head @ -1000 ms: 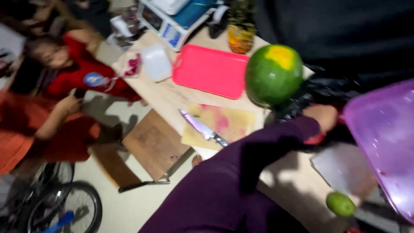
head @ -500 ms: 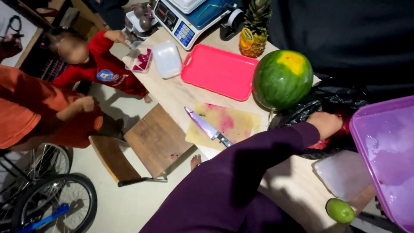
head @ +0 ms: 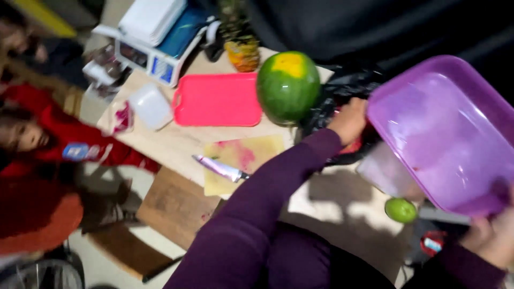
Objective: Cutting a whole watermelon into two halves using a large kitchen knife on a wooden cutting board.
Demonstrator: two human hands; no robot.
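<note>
The right hand (head: 495,235), at the lower right of the frame, has its grip clamped on the near edge of a purple plastic tub (head: 444,134). Half a second ago the tub showed only as a corner at the right edge; now it is lifted and tilted toward the camera, filling the whole right third of the picture with its open, empty inside facing up.

The left hand (head: 350,120) reaches across the middle of the frame in a dark purple sleeve and lies against the black plastic bag (head: 342,88) just right of the watermelon (head: 288,86). Its fingers are sunk in the folds of the bag, beside something red, so I cannot tell whether that grip is apart or together. It rests in much the same place as in the earlier views.

The bench (head: 176,144) carries a pink cutting board (head: 217,100) left of the watermelon, and a stained yellow board (head: 241,160) below it with a knife (head: 219,168) lying across its left edge. A lime (head: 400,210) lies under the tub's lower rim. With the tub raised near the bag, the hands appear to be bringing container and contents together.
</note>
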